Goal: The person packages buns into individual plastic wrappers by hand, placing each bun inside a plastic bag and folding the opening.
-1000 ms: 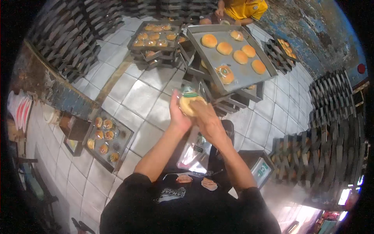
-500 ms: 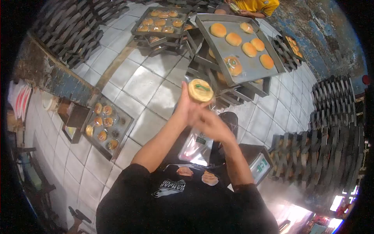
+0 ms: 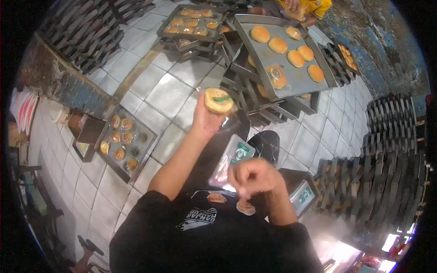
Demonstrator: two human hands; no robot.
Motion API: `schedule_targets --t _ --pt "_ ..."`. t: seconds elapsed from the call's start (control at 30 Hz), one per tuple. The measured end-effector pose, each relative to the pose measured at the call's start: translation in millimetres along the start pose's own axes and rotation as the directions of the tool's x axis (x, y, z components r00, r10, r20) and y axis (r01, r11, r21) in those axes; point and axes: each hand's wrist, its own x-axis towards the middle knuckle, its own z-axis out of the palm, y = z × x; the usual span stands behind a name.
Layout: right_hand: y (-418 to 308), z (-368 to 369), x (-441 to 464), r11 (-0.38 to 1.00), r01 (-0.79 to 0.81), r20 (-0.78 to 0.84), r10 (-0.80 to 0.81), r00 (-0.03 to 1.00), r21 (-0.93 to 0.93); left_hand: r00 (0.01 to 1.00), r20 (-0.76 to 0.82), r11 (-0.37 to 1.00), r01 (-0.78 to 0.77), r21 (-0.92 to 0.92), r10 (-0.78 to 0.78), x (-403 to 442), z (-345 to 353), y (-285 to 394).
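My left hand (image 3: 205, 117) holds up a round golden bun (image 3: 218, 100) in a clear plastic bag with a green print. The loose end of the bag hangs below the bun. Over my lap, my right hand (image 3: 256, 176) is curled with thumb and fingers drawn together. It is slightly blurred, and I cannot make out whether anything is between the fingertips. Just beside it lies a stack of clear plastic bags (image 3: 233, 157) with green print on my lap.
A large metal tray (image 3: 300, 75) of buns tops stacked trays ahead. Another tray (image 3: 184, 31) of bagged buns stands behind left. A tray (image 3: 129, 154) with bagged buns lies on the floor left. Stacked dark trays (image 3: 368, 186) stand right. A person in a yellow shirt (image 3: 316, 7) sits opposite.
My hands have moved apart. The left has shifted slightly left with the bagged bun; the right has dropped from beside it to the bags on my lap.
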Motion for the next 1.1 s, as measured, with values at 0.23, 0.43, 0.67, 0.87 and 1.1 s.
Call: schedule_targets --t 0.23,0.43,0.67,0.87,1.1 --pt "37.6 -29.4 29.4 0.659 -0.275 -0.556 -0.26 0.79 -0.7 0.998 -0.045 0.999 0.052 0.003 -0.051 -14.0 20.2 -37.4" --pt "26.9 -20.5 -6.6 0.826 -0.096 -0.492 -0.233 0.839 -0.555 1.0 0.014 0.998 0.018 -0.066 -0.017 -22.3 8.7 -2.8" --pt "14.4 -37.7 8.9 0.053 -0.389 -0.325 -0.658 0.68 -0.92 0.99 0.049 0.929 0.105 0.354 -0.131 -41.2 13.4 -11.9" --pt "20.2 -80.5 16.6 0.294 -0.504 -0.547 -0.683 0.484 -0.812 0.944 0.286 0.735 -0.313 0.602 0.167 -26.6 4.1 -25.8" --pt "7.1 -79.6 27.1 0.476 -0.387 -0.612 -0.65 0.451 -0.79 0.934 0.158 0.636 -0.337 0.694 0.321 -29.0 23.7 -13.6"
